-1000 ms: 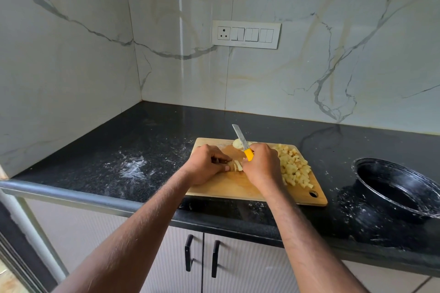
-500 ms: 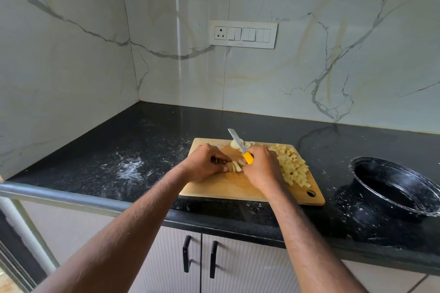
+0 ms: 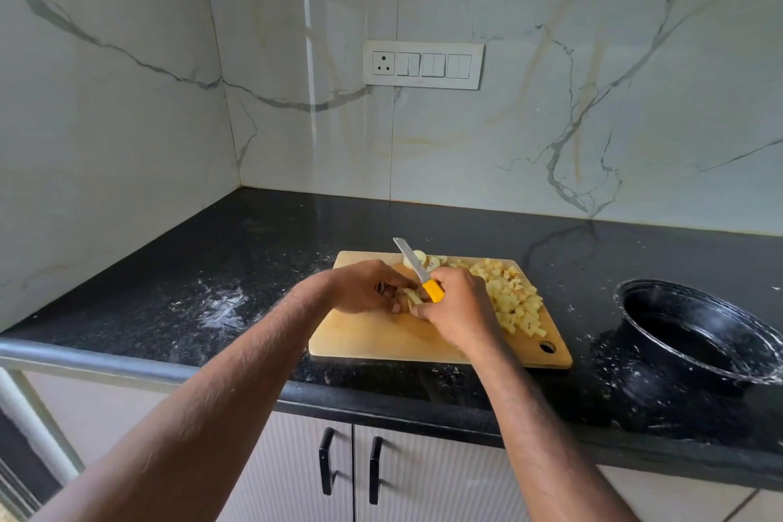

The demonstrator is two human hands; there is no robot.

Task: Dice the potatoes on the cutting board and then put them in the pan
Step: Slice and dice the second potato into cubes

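Note:
A wooden cutting board (image 3: pixel 381 341) lies on the black counter. My right hand (image 3: pixel 459 307) grips a knife (image 3: pixel 417 267) by its yellow handle, blade pointing up and away. My left hand (image 3: pixel 360 286) pinches a few potato strips (image 3: pixel 410 296) in the middle of the board, fingertips touching my right hand. A pile of diced potato (image 3: pixel 512 297) covers the board's right side. Uncut potato slices (image 3: pixel 428 259) lie at the far edge behind the blade. The black pan (image 3: pixel 695 335) sits empty on the counter to the right.
White starchy smears (image 3: pixel 220 307) mark the counter left of the board and around the pan. Marble walls close the back and left, with a switch panel (image 3: pixel 423 64) above. Cabinet doors with black handles (image 3: pixel 349 464) lie below the counter edge.
Both hands stayed at the middle of the board, pressing closer together over the potato strips. The knife blade remains raised off the board.

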